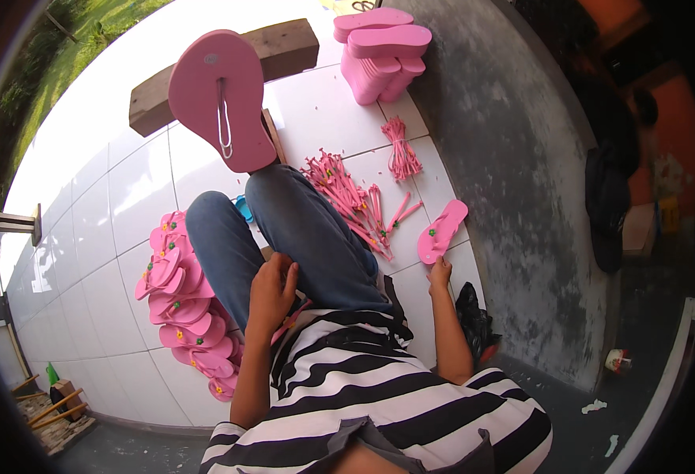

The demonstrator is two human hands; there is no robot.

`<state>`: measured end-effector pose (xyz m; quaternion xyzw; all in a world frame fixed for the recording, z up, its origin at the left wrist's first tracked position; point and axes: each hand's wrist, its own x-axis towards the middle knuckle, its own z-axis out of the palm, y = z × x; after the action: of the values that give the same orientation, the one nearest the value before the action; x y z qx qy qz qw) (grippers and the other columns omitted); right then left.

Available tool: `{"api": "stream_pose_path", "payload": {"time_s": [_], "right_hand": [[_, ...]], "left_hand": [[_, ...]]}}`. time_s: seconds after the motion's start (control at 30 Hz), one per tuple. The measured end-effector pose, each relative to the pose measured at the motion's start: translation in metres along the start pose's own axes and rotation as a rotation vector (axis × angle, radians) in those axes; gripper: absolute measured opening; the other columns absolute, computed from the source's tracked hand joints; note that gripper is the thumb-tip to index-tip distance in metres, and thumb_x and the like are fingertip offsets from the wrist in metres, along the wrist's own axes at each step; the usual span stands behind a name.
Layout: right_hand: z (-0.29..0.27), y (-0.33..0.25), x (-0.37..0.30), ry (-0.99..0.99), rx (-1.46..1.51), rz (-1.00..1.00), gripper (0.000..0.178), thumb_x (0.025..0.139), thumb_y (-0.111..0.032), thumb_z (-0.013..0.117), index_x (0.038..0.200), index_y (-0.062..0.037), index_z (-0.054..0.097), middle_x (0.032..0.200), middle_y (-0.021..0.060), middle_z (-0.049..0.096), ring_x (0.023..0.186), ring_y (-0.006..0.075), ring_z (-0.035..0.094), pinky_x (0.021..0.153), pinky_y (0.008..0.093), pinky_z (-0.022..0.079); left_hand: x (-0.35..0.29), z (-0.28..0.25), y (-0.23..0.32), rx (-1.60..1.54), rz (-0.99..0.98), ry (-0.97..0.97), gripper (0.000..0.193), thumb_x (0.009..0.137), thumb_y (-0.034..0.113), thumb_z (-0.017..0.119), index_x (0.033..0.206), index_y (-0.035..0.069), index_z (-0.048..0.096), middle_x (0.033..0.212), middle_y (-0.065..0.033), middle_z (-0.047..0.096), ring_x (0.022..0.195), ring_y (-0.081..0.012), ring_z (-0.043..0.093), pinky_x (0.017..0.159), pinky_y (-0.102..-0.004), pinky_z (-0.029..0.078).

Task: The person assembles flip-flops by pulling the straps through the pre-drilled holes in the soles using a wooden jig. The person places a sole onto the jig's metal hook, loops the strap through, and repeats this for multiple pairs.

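At the right, my right hand [440, 274] pinches the near end of a finished pink flip-flop [442, 232] with a small green flower on its strap. My left hand [273, 286] rests by my thigh, fingers curled under and thumb along the side; what they hold, if anything, is hidden. A thin pink strip [290, 322] lies in my lap close to that wrist. Ahead of my knees, a bare pink sole [214, 87] leans against a wooden beam [288, 49], with a bent metal wire tool [224, 122] standing through its hole.
Overlapping finished flip-flops [192, 304] lie left of my legs. Loose pink straps [343, 197] spread right of my knee, near a tied strap bundle [403, 150]. Stacked pink soles [383, 59] stand against the grey wall [513, 158]. A black plastic bag [474, 320] sits beside my right forearm.
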<state>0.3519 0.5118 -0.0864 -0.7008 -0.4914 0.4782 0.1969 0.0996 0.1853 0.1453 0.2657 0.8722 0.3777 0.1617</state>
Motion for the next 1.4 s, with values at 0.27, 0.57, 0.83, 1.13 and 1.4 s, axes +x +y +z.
{"api": "stream_pose_path", "payload": {"time_s": [0.27, 0.57, 0.83, 1.13, 1.4], "right_hand": [[0.047, -0.076, -0.07, -0.361, 0.067, -0.371, 0.031, 0.099, -0.02, 0.058, 0.123, -0.0008, 0.056, 0.116, 0.0128, 0.06, 0.094, 0.0169, 0.063, 0.081, 0.0286, 0.051], [0.046, -0.212, -0.218, -0.693, 0.24, -0.675, 0.019, 0.102, -0.014, 0.053, 0.115, -0.0011, 0.06, 0.109, 0.0064, 0.063, 0.094, 0.0122, 0.061, 0.081, 0.0259, 0.049], [0.064, -0.285, -0.312, -1.181, 0.142, -0.882, 0.027, 0.098, -0.018, 0.061, 0.118, 0.0005, 0.06, 0.108, 0.0113, 0.064, 0.096, 0.0192, 0.065, 0.084, 0.0302, 0.052], [0.08, -0.316, -0.326, -1.024, 0.15, -1.237, 0.026, 0.091, -0.008, 0.067, 0.117, -0.004, 0.065, 0.104, 0.0095, 0.063, 0.095, 0.019, 0.065, 0.081, 0.0286, 0.053], [0.084, -0.355, -0.329, -0.933, 0.515, -1.033, 0.02, 0.093, -0.003, 0.064, 0.112, -0.0063, 0.07, 0.099, 0.0059, 0.064, 0.086, 0.0109, 0.063, 0.07, 0.026, 0.051]], "left_hand": [[-0.049, 0.001, -0.012, 0.568, 0.248, -0.399, 0.033, 0.093, 0.04, 0.06, 0.089, 0.009, 0.07, 0.088, -0.0077, 0.07, 0.091, -0.0263, 0.061, 0.086, -0.0406, 0.039], [-0.019, -0.066, -0.001, -0.476, -0.148, -0.271, 0.029, 0.103, 0.03, 0.05, 0.097, 0.003, 0.06, 0.078, -0.0056, 0.064, 0.064, -0.016, 0.056, 0.062, -0.0271, 0.041], [0.037, -0.079, 0.066, -1.079, -0.055, 0.05, 0.045, 0.108, 0.039, 0.034, 0.126, 0.001, 0.051, 0.104, -0.0073, 0.06, 0.082, -0.0115, 0.056, 0.071, -0.0227, 0.044], [0.058, -0.063, 0.1, -1.561, 0.04, -0.09, 0.069, 0.105, 0.051, 0.03, 0.157, 0.007, 0.018, 0.154, -0.0131, 0.033, 0.129, -0.0228, 0.048, 0.101, -0.038, 0.045], [0.074, -0.114, 0.09, -0.875, 0.399, 0.07, 0.054, 0.106, 0.039, 0.04, 0.143, -0.001, 0.042, 0.114, -0.0131, 0.067, 0.097, -0.0166, 0.062, 0.084, -0.0287, 0.043]]}}
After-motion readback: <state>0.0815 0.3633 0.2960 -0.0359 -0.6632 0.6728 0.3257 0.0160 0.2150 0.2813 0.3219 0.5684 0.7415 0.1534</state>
